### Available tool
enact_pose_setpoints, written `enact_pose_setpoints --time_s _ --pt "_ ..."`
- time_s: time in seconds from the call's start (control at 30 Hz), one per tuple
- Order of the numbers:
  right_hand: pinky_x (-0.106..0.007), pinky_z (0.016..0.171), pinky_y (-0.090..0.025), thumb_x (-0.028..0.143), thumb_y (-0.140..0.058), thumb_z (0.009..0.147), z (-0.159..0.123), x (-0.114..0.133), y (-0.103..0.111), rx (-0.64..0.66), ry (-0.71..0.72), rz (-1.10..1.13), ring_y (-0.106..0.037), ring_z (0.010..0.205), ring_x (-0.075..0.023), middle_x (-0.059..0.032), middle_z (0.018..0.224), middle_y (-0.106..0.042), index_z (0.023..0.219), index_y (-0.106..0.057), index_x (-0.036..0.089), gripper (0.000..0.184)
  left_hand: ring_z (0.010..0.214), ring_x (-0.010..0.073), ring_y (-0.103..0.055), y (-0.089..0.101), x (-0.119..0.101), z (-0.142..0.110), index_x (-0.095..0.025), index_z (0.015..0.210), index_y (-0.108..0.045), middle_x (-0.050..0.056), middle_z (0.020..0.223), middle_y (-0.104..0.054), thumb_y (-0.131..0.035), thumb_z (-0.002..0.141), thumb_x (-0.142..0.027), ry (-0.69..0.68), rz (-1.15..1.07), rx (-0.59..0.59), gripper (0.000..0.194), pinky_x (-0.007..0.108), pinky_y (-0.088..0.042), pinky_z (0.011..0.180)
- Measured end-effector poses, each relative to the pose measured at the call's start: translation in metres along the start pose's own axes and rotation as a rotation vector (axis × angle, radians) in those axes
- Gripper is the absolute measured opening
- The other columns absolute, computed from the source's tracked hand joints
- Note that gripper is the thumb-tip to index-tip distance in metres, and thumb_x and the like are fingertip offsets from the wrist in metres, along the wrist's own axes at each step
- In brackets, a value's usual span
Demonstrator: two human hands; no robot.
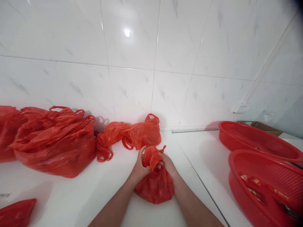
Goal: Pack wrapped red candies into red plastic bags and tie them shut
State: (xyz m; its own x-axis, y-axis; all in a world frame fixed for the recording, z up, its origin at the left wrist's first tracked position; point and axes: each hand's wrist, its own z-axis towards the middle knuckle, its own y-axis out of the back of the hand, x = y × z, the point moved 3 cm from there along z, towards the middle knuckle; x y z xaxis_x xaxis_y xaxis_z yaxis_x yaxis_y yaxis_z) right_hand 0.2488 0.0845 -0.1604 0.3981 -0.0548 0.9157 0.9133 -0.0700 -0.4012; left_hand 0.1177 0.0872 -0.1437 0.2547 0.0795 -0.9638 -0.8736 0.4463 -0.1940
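Observation:
A small red plastic bag (155, 186) sits on the white counter (99, 189) in front of me. My left hand (139, 167) grips the bunched top of the bag from the left, fingers wrapped round the plastic. My right hand (167, 164) holds the same bunched neck from the right, fingers pinched on it. The bag's lower part bulges between my forearms.
Two more tied red bags (132, 135) lie just behind against the tiled wall. A large full red bag (56, 145) stands at the left, another red bag corner (16, 212) at the bottom left. Two red mesh baskets (265, 176) stand at the right.

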Motion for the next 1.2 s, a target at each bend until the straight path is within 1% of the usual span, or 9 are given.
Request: enact_pose_setpoints --time_s 0.1,0.2,0.3,0.37,0.5,0.63,0.77,1.03,1.2 --pt "-0.022 0.038 -0.031 0.046 -0.063 0.073 -0.002 -0.001 -0.001 -0.092 -0.010 -0.054 -0.039 0.035 -0.0094 0.0090 0.040 -0.038 0.068 -0.048 0.020 0.030 0.131 0.0303 -0.036 -0.004 -0.004 -0.006 -0.029 0.142 -0.024 0.011 0.144 -0.036 -0.082 0.058 -0.027 -0.208 0.257 -0.003 0.102 0.046 -0.034 0.106" --pt "-0.022 0.037 -0.031 0.041 -0.062 0.075 -0.006 -0.002 -0.003 -0.147 0.008 -0.119 -0.043 0.035 -0.0104 0.0075 0.042 -0.047 0.079 -0.052 0.019 0.024 0.135 0.0288 -0.029 -0.006 -0.012 -0.010 -0.030 0.132 -0.045 0.007 0.145 -0.034 -0.074 0.069 -0.034 -0.302 0.346 -0.064 0.070 0.044 -0.027 0.111" --pt "-0.023 0.039 -0.033 0.041 -0.061 0.078 -0.010 -0.001 -0.003 -0.127 0.021 -0.166 -0.043 0.033 -0.0112 0.0080 0.039 -0.046 0.087 -0.055 0.019 0.024 0.118 0.0252 -0.051 -0.002 -0.014 -0.010 -0.024 0.111 -0.063 0.007 0.124 -0.057 -0.061 0.080 -0.039 -0.193 0.176 -0.155 0.035 0.036 -0.039 0.102" --pt "-0.023 0.041 -0.035 0.043 -0.062 0.078 -0.013 0.000 -0.003 -0.054 0.020 -0.161 -0.043 0.033 -0.0113 0.0090 0.038 -0.043 0.092 -0.056 0.019 0.028 0.096 0.0240 -0.063 0.001 -0.011 -0.008 -0.019 0.100 -0.067 0.007 0.098 -0.069 -0.062 0.079 -0.041 -0.057 0.011 -0.183 0.030 0.033 -0.049 0.086" --pt "-0.022 0.049 -0.038 0.048 -0.065 0.076 -0.018 0.004 -0.005 0.149 -0.038 0.042 -0.051 0.044 -0.0112 0.0063 0.050 -0.051 0.103 -0.057 0.021 0.039 0.066 0.0202 -0.064 0.005 -0.004 -0.005 -0.015 0.085 -0.066 0.004 0.067 -0.068 -0.062 0.078 -0.044 0.074 -0.098 -0.155 0.030 0.029 -0.050 0.063" --pt "-0.025 0.055 -0.041 0.059 -0.054 0.080 -0.021 0.006 -0.003 0.150 -0.090 0.070 -0.054 0.053 -0.0129 0.0018 0.059 -0.056 0.089 -0.061 0.018 0.042 0.063 0.0168 -0.061 0.010 0.003 -0.001 -0.016 0.083 -0.062 0.003 0.069 -0.067 -0.060 0.079 -0.043 0.069 -0.061 -0.181 0.028 0.027 -0.048 0.062" --pt "-0.024 0.054 -0.038 0.044 -0.069 0.071 -0.022 0.007 -0.001 0.105 -0.049 -0.132 -0.050 0.051 -0.0108 0.0026 0.056 -0.056 0.066 -0.053 0.018 0.031 0.067 0.0140 -0.057 0.014 0.007 -0.001 -0.016 0.081 -0.061 0.001 0.073 -0.064 -0.066 0.075 -0.035 0.027 0.015 -0.238 0.021 0.024 -0.046 0.065" --pt "-0.024 0.054 -0.039 0.016 -0.064 0.064 -0.024 0.007 -0.001 -0.007 0.100 -0.439 -0.050 0.057 -0.0124 0.0063 0.067 -0.054 0.100 -0.053 0.025 0.038 0.067 0.0136 -0.053 0.014 -0.001 -0.011 -0.018 0.077 -0.061 -0.001 0.072 -0.061 -0.064 0.076 -0.031 -0.036 0.135 -0.312 0.013 0.023 -0.043 0.064" --pt "-0.027 0.057 -0.036 0.016 -0.053 0.071 -0.025 0.008 0.002 -0.173 0.219 -0.644 -0.051 0.061 -0.0149 0.0025 0.067 -0.061 0.074 -0.064 0.026 0.015 0.071 0.0150 -0.054 0.004 -0.008 -0.020 -0.020 0.078 -0.065 0.000 0.075 -0.064 -0.065 0.074 -0.024 -0.071 0.222 -0.303 0.006 0.023 -0.042 0.066"
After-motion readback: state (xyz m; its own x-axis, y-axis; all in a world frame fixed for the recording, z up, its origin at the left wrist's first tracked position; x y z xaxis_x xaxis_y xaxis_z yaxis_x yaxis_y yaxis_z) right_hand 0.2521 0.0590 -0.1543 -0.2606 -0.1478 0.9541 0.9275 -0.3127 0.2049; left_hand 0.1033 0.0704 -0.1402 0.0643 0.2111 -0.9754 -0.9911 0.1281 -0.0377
